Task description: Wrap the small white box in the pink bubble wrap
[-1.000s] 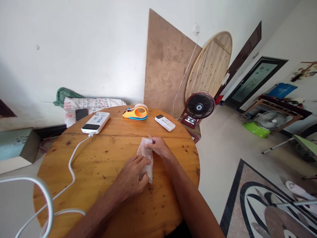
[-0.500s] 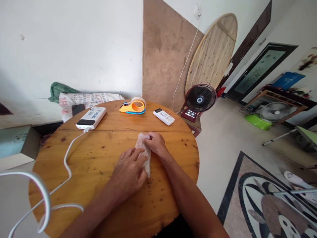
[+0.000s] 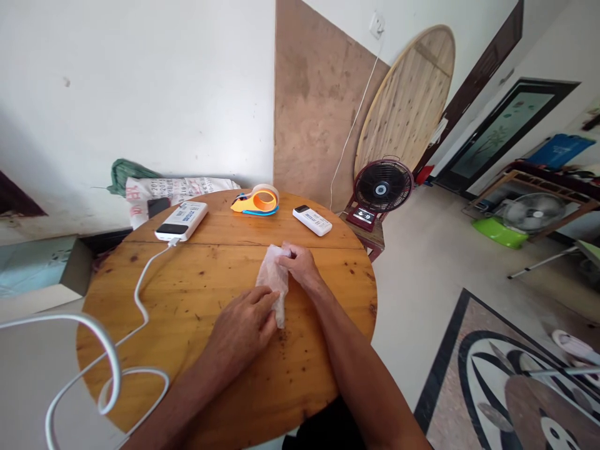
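A crumpled, translucent white piece of bubble wrap (image 3: 272, 269) lies on the round wooden table (image 3: 187, 300) in front of me. At its upper right corner my right hand (image 3: 300, 265) is closed, pinching the edge between thumb and fingers. Lower down, my left hand (image 3: 246, 322) has its fingers bent over the wrap, with thumb and fingertips gripping it near the lower part. Whether anything lies inside the wrap cannot be made out.
Toward the table's far side are a white power bank (image 3: 182, 220) with a white cable (image 3: 140, 290), an orange and blue tape dispenser (image 3: 257, 201), and a smaller white power bank (image 3: 312, 220). A dark red fan (image 3: 382, 187) stands beyond the right edge.
The bubble wrap is spread wider to the left near its top, and my right hand has lifted its corner slightly. My left hand stays low on it. The view has shifted a little.
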{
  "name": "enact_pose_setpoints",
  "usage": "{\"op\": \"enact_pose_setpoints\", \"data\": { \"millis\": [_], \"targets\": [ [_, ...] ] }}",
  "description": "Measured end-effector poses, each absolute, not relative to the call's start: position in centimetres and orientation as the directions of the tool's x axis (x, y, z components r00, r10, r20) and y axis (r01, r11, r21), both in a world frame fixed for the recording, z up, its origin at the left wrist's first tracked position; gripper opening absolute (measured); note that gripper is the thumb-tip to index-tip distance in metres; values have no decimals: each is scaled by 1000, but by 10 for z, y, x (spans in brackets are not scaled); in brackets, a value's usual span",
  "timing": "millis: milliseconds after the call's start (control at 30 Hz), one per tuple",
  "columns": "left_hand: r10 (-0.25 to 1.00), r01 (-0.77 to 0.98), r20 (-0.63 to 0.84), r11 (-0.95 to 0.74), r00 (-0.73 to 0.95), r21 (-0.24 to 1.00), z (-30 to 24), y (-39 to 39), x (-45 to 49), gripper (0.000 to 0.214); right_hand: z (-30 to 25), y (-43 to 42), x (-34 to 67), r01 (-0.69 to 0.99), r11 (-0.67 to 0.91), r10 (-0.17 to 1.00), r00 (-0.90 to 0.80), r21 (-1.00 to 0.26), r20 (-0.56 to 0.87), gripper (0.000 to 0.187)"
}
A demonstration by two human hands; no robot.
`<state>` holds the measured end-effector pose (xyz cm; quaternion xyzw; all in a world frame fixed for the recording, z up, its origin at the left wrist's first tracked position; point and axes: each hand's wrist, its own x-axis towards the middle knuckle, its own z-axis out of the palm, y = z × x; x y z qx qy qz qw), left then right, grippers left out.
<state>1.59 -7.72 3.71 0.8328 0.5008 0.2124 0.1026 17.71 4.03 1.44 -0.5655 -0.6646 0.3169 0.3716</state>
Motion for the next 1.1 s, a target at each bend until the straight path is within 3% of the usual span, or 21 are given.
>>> {"op": "enact_pose_setpoints", "data": {
  "millis": [133,233,500,733,867,1100],
  "targets": [
    [878,789,259,-476,402,389,37,-76,17,33,28,35,177,223,182,975,-171,-958,145,24],
    [882,784,247,-470,401,406,38,-75,17,34,44,26,175,146,136,960,-264,-980,94,23],
    [876,788,334,-466,347,403,27,-78,16,32,78,-7,174,422,277,912,-398,-863,98,13],
    [851,811,471,-436,231,390,20,-87,18,27,76,-29,176,372,291,921,-356,-881,154,14],
    [858,804,495,-388,136,451,22,-89,18,24,71,-28,178,343,284,922,-354,-895,157,15],
    [894,713,447,-330,26,618,7,-82,15,64,73,-47,178,429,359,904,-379,-829,195,8]
  ]
}}
